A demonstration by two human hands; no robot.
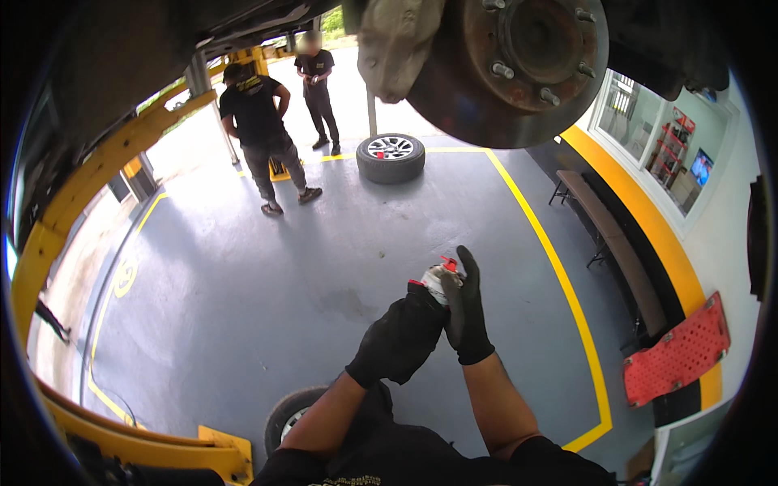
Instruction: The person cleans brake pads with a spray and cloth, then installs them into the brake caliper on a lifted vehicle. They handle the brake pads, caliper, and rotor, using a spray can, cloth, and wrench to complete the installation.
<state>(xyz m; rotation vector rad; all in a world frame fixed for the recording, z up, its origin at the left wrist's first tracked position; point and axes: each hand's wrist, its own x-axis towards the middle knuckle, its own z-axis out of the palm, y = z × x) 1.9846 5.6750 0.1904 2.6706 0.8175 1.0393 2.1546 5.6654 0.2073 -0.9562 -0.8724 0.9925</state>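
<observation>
The left hand's (403,338) gloved fingers curl around a white-and-red object (436,283); the right hand (468,312) lies alongside, one digit straight up, the others' grip I can't tell. Should the gloves slide on it, I reckon it could drop to the floor (267,283) below. Above the fingers hangs a brake disc (478,97); beyond them lies a wheel (391,168).

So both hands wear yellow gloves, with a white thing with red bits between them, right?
No, the gloves are black, as the head view shows; the left hand and right hand do have a white thing with red bits between them.
</observation>
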